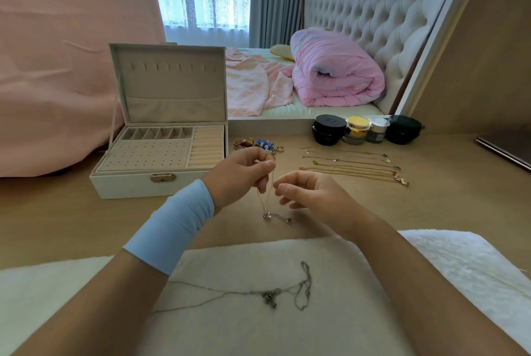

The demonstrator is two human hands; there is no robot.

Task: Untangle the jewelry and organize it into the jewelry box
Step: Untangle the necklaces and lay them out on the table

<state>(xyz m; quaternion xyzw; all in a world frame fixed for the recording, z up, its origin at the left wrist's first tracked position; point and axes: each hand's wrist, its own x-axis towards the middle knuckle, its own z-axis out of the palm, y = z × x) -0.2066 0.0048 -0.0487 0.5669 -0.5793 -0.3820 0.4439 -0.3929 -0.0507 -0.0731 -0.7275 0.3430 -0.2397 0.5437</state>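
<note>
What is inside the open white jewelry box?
The open white jewelry box shows bare beige dividers, earring panel and ring rolls; no jewelry visible. The lid pocket's inside and anything beneath that layer are covered.

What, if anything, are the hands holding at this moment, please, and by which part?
The left hand pinches a thin necklace by the upper part of its chain; the right hand appears to hold nothing.

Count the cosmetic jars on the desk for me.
4, in one row right of the jewelry box, left to right: black jar, gold-lidded jar, white-capped jar, dark jar. Others could be hidden behind them.
</note>
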